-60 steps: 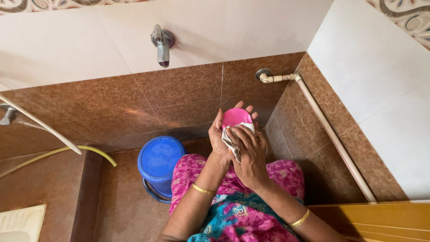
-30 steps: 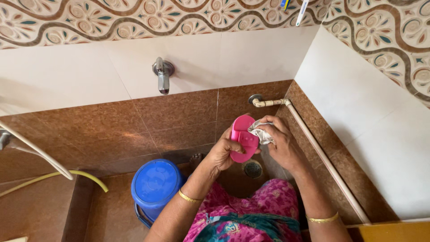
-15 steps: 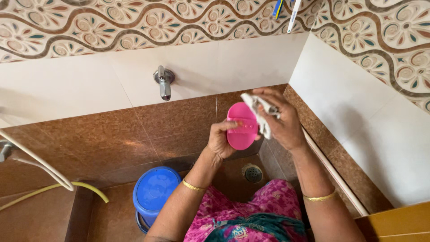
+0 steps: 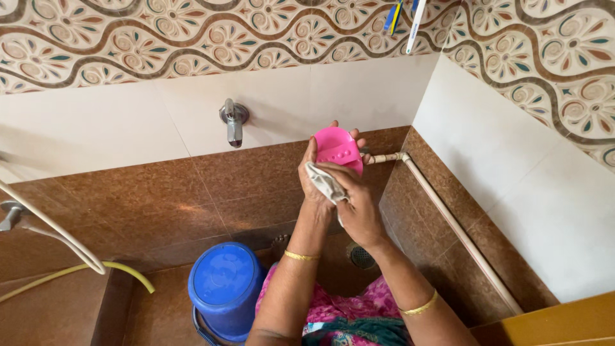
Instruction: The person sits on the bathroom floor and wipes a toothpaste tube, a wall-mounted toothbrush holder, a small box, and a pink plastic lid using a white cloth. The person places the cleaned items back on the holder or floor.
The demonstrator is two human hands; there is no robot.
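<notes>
Pink oval soap dish (image 4: 338, 148) held up near the wall, just right of the metal tap (image 4: 233, 122), at the seam of white and brown tiles. Left hand (image 4: 315, 182) gripping its left edge, fingers curled behind it. Right hand (image 4: 356, 204) closed on a crumpled whitish cloth (image 4: 325, 183), pressing it against the dish's lower front. Blue lidded bucket (image 4: 224, 288) on the floor below.
</notes>
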